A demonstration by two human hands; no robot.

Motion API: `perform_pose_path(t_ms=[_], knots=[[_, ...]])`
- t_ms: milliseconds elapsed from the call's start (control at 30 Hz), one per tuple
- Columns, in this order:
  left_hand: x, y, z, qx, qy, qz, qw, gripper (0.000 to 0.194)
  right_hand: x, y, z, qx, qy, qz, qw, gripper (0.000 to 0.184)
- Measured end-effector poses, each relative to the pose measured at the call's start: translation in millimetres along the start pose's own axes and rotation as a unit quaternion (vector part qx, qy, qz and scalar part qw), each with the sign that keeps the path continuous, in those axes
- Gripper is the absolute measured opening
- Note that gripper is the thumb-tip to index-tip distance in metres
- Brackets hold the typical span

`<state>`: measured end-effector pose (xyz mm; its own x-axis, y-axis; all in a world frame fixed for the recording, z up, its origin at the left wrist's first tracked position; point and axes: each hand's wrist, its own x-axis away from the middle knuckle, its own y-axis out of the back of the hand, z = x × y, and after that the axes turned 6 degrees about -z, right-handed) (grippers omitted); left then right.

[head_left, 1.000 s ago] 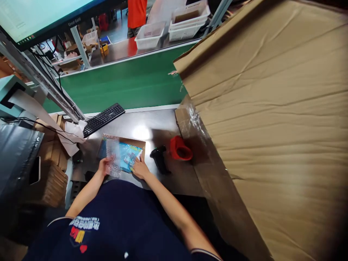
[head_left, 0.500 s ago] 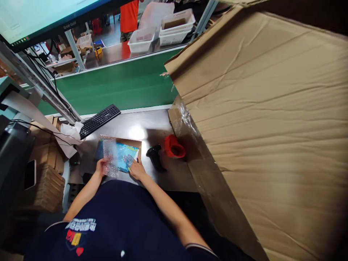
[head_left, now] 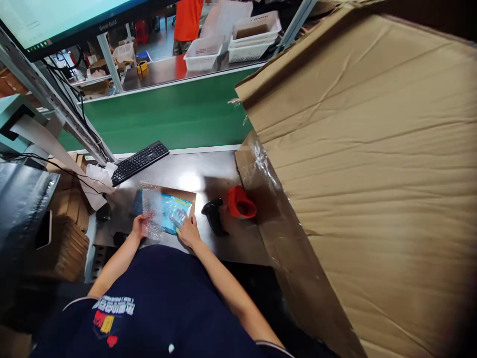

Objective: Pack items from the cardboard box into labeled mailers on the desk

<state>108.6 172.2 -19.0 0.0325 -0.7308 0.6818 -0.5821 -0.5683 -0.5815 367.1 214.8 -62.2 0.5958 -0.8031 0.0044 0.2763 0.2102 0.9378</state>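
My left hand (head_left: pixel 140 225) is closed on the edge of a strip of clear bubble wrap (head_left: pixel 152 211). Under and beside the wrap lies a blue flat package (head_left: pixel 172 209) in shiny clear film. It rests on a shallow brown cardboard piece (head_left: pixel 193 197) on the metal table. My right hand (head_left: pixel 189 232) is at the package's lower right corner, with its fingers reaching over the film. Whether those fingers grip or only press on it, I cannot make out. Just right of that hand stands a black handheld scanner (head_left: pixel 214 217).
A red holder (head_left: pixel 241 202) sits beside a huge cardboard box (head_left: pixel 372 164) filling the right side. A keyboard (head_left: pixel 140 161) lies at the back left, under a monitor (head_left: pixel 74 22). Stacked cartons (head_left: pixel 69 248) and a phone (head_left: pixel 44 229) are at left. White baskets (head_left: pixel 203 53) stand beyond the green barrier (head_left: pixel 167 117).
The camera view has shifted slightly, so the background sits further right. Both hands stay almost in place at the wrap and package. A grey plastic sheet now shows more at the left edge.
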Motion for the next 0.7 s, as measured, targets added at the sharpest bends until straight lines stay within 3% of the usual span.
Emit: perform_pose_path(t_ms=[200, 433, 600, 700], knots=[[-2.0, 1.1, 2.4, 0.004, -0.011, -0.018, 1.0, 0.054, 12.4, 6.8, -0.3, -0.007, -0.022, 0.004, 1.0, 0.05], [-3.2, 4.4, 6.6, 0.005, -0.023, -0.027, 0.999, 0.051, 33.2, 23.1, 5.3, -0.011, -0.109, -0.068, 0.992, 0.048], [-4.7, 4.1, 6.6, 0.003, -0.029, -0.034, 0.999, 0.053, 3.8, 32.3, 10.7, -0.082, -0.259, -0.058, 0.961, 0.046], [-4.6, 3.0, 5.1, -0.001, -0.025, -0.031, 0.999, 0.054, -17.1, 31.4, 9.8, -0.114, -0.305, -0.06, 0.943, 0.051]])
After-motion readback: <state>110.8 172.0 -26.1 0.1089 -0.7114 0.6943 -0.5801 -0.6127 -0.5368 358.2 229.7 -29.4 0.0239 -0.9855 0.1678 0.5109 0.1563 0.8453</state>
